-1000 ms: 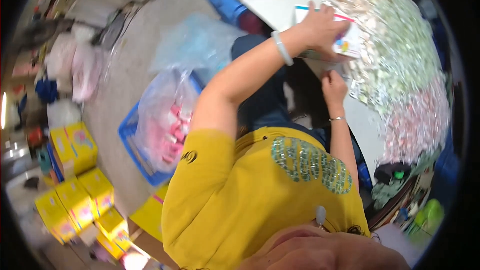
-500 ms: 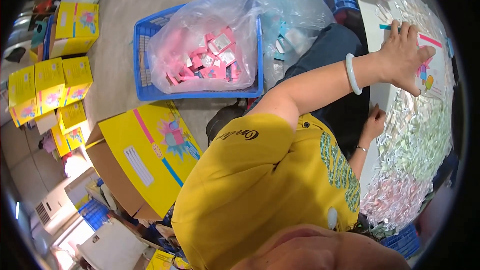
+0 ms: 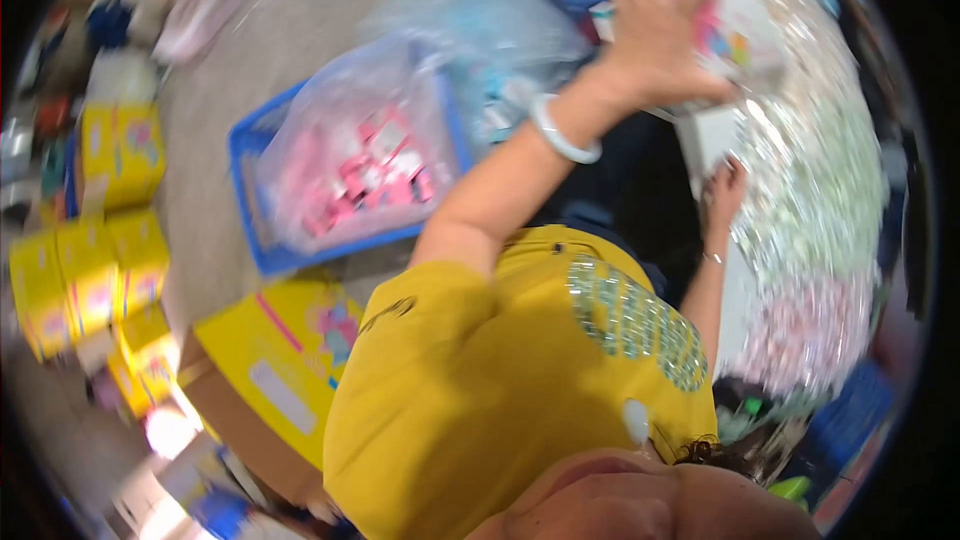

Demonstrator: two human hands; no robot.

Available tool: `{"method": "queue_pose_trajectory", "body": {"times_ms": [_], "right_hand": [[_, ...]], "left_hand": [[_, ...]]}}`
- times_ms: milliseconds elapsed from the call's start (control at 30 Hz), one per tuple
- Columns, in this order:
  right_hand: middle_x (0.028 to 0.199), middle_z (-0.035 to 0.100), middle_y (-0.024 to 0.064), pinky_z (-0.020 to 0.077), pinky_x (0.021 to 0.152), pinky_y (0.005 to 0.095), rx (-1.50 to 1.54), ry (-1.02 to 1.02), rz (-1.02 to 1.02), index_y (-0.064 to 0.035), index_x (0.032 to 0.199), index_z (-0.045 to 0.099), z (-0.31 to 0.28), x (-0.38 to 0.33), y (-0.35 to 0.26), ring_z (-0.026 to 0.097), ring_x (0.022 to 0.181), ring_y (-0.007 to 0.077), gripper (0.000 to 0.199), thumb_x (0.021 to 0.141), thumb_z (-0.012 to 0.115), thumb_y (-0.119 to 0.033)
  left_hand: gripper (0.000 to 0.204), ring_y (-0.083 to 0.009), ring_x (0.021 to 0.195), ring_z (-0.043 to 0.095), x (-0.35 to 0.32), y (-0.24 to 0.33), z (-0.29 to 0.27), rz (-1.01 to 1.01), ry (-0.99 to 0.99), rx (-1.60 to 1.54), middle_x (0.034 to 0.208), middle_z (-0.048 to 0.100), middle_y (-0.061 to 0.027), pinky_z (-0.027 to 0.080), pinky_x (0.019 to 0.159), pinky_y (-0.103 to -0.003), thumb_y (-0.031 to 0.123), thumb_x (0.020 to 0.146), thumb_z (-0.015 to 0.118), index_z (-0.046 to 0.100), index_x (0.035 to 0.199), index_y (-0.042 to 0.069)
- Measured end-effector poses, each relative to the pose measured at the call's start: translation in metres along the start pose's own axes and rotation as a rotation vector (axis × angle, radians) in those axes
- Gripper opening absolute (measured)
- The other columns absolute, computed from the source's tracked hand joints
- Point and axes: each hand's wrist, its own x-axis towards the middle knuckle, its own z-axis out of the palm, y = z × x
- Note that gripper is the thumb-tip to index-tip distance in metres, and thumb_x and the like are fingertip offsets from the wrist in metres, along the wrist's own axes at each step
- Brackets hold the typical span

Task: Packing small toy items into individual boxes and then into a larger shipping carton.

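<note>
My left hand [image 3: 655, 40], with a pale bangle on its wrist, grips a white printed box [image 3: 750, 35] from its near side. Pink and colourful ice-lolly pictures show on the box, smeared by motion. Thumb and fingers are spread around it, above the left end of a white table [image 3: 733, 315]. My right hand [image 3: 727, 188] rests low at the table's near edge, its fingers curled in; whether anything is inside them is hidden. Beside it lies a broad heap of small clear-wrapped packets [image 3: 815, 175], whitish and green, with pink ones [image 3: 810, 330] nearest.
A blue crate [image 3: 245, 195] lined with a clear bag holds pink small boxes [image 3: 385, 165]. Another clear bag [image 3: 470, 25] with teal pieces lies behind it. A large yellow carton [image 3: 285, 370] stands open at lower left; several yellow cartons [image 3: 85, 275] are stacked far left.
My left hand has moved left and away from me, carrying the white box off its earlier spot over the packets. My view has shifted and blurred. My right hand stays by the table edge.
</note>
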Motion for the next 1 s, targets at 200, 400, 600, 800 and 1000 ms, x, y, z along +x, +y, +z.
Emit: {"method": "queue_pose_trajectory", "body": {"times_ms": [200,400,600,800,1000], "right_hand": [[0.078,0.061,0.0031,0.0449,0.062,0.0247,-0.093,0.073,-0.102,-0.0025,0.097,0.064,0.005,-0.029,-0.021,0.053,0.066,0.0094,0.015,0.092,0.060,-0.016],[0.083,0.062,0.0022,0.0462,0.070,0.0244,-0.145,0.003,-0.216,-0.0002,0.099,0.064,0.006,-0.032,-0.017,0.054,0.074,0.0095,0.015,0.093,0.059,-0.013],[0.089,0.065,0.0081,0.0487,0.075,0.0280,-0.162,-0.016,-0.259,-0.0004,0.101,0.064,-0.003,-0.027,0.006,0.059,0.079,0.0152,0.017,0.094,0.057,-0.015],[0.087,0.065,0.0078,0.0482,0.072,0.0293,-0.244,-0.054,-0.214,-0.0002,0.102,0.063,-0.007,-0.020,0.002,0.057,0.075,0.0166,0.024,0.095,0.057,-0.023],[0.087,0.065,0.0095,0.0480,0.072,0.0303,-0.178,-0.273,-0.029,-0.0001,0.100,0.062,0.010,0.036,0.019,0.059,0.076,0.0177,0.027,0.095,0.057,-0.026]], "left_hand": [[0.094,-0.0402,0.117,0.042,0.024,0.038,0.044,0.139,-0.477,0.096,0.124,0.045,-0.0263,0.033,0.098,-0.053,0.051,0.054,0.078,0.043,0.135,0.016],[0.088,-0.0411,0.112,0.047,0.024,0.015,0.110,0.328,-0.644,0.251,0.114,0.053,-0.0216,0.031,0.094,-0.065,0.061,0.052,0.077,0.054,0.128,0.022],[0.082,-0.0425,0.137,0.029,0.002,0.003,0.060,0.390,-0.564,0.337,0.140,0.040,-0.0241,0.020,0.104,-0.070,0.061,0.065,0.073,0.050,0.134,0.023],[0.063,-0.0385,0.121,0.045,-0.049,-0.032,-0.205,0.163,-0.224,0.699,0.128,0.051,-0.0178,0.033,0.101,-0.055,0.031,0.061,0.083,0.062,0.120,0.020],[0.068,-0.0395,0.119,0.046,-0.181,-0.011,-0.467,-0.534,0.107,1.614,0.127,0.050,-0.0227,0.038,0.099,-0.049,0.034,0.070,0.079,0.053,0.129,0.013]]}}
